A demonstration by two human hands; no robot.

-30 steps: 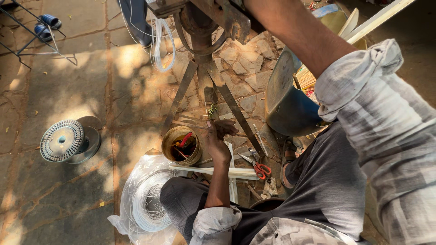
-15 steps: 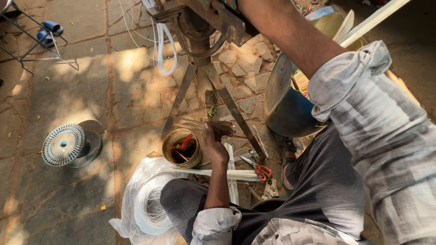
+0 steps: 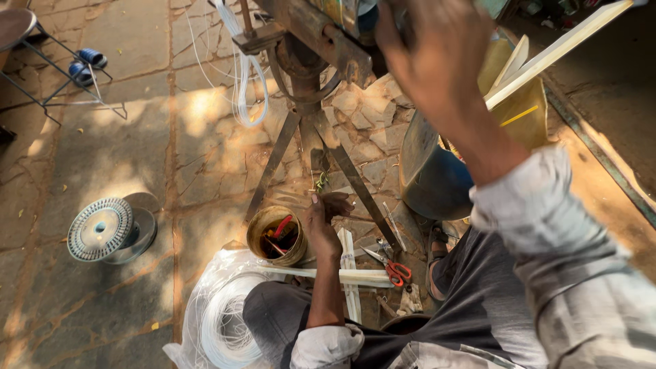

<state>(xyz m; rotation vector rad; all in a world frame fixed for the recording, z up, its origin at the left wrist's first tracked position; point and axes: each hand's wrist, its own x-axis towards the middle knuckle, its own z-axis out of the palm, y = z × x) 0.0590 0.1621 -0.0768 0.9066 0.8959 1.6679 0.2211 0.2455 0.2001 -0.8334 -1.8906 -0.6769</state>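
The rusty metal stand (image 3: 307, 89) is your landmark, its legs splayed on the stone paving. Right of it leans a blue drum (image 3: 427, 181), with pale wooden strips propped behind.

Your right hand (image 3: 437, 61) is raised at the stand's top, on its right side. It is blurred with its back to the camera, so I cannot tell whether it grips anything.

Below and left of the stand's feet, by your knee, a clear plastic bag (image 3: 198, 287) holds a thick coil of white line (image 3: 222, 324). It looks mostly unspent, so much of the line seems left to draw.

Well left of the stand a round ribbed reel (image 3: 102, 229) lies flat on the paving, apart from both hands and seemingly not in use.

From the stand's upper left hang loops of white line (image 3: 246, 89), so some line appears already led up to the stand.

Just below the stand's feet two white slats (image 3: 348, 277) lie crossed, untouched.

A tin of hand tools (image 3: 277, 236) sits at the foot of the left leg.

Your left hand (image 3: 321, 219) is between the legs, just right of the tin, fingers curled towards the ground. I cannot tell whether it pinches anything.

Red-handled scissors (image 3: 393, 270) lie idle below the right leg
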